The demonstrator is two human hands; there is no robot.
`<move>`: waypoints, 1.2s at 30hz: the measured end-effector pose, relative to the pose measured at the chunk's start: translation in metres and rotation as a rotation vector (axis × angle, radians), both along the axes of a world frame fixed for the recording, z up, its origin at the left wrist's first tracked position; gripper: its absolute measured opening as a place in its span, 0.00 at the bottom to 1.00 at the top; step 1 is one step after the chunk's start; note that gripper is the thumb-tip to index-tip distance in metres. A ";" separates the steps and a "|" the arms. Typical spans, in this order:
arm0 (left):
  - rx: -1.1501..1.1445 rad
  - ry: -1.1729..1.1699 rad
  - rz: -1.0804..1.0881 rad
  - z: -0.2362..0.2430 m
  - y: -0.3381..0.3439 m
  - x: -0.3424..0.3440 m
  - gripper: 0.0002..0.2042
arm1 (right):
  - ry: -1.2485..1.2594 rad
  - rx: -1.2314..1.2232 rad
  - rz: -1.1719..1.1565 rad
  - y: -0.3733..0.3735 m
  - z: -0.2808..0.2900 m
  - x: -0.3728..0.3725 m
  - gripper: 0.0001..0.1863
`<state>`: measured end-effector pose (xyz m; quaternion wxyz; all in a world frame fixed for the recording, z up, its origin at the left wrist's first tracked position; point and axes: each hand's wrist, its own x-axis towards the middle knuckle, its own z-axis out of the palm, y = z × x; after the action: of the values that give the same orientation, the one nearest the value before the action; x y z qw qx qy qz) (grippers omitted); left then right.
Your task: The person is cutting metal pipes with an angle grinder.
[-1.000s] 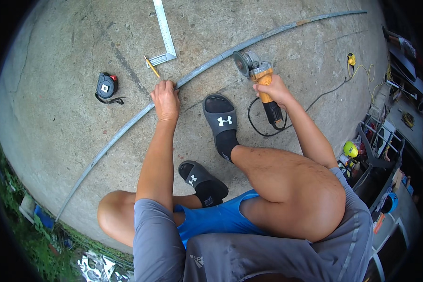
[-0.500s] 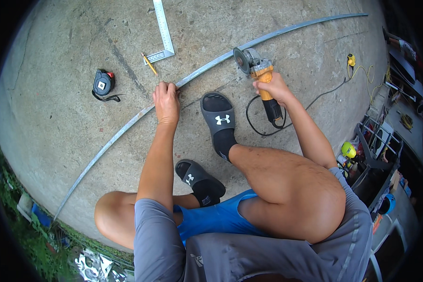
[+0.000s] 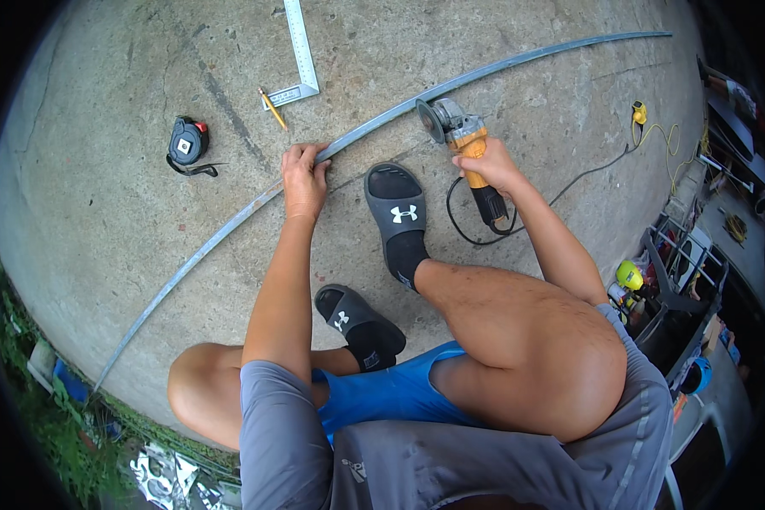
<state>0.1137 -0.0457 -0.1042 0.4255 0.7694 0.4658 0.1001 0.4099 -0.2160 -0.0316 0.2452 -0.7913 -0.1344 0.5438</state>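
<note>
A long, narrow grey metal bar [image 3: 374, 124] lies across the concrete, looking curved in this wide view. My left hand [image 3: 303, 183] is closed around it left of the middle, fingers over the far side and thumb on the near side. In my right hand [image 3: 490, 166] is an angle grinder [image 3: 470, 143] with an orange and black body, held by its handle. Its disc [image 3: 430, 121] and guard are close to the bar's near edge; whether they touch I cannot tell. Beyond my left hand lie a yellow pencil [image 3: 273, 110] and a metal try square [image 3: 302, 61], the pencil crossing the square's stock.
A black tape measure [image 3: 188, 141] lies to the left. The grinder's black cord [image 3: 574, 180] runs right to a yellow connector [image 3: 638, 112]. My sandalled foot [image 3: 395, 204] is near the bar. Racks and tools [image 3: 680, 259] line the right edge; plants [image 3: 76, 446] grow lower left.
The grinder's disc has come slightly nearer to me and left. My left hand stays on the bar, its thumb now more visible. The whole view has turned slightly.
</note>
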 end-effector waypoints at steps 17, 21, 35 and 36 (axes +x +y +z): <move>-0.036 0.003 0.023 -0.002 0.002 -0.001 0.14 | 0.017 -0.011 -0.002 0.003 -0.004 -0.004 0.15; -0.034 -0.001 0.025 -0.003 0.001 0.000 0.14 | 0.015 -0.020 0.010 0.004 -0.004 -0.004 0.15; -0.044 0.004 0.028 0.001 0.001 0.001 0.14 | 0.022 -0.013 0.004 0.003 -0.007 -0.003 0.16; -0.045 0.005 0.029 0.000 0.001 0.001 0.14 | 0.018 -0.014 0.009 0.003 -0.007 -0.003 0.16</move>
<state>0.1149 -0.0449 -0.1038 0.4399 0.7530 0.4802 0.0939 0.4068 -0.2130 -0.0390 0.2385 -0.7875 -0.1317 0.5527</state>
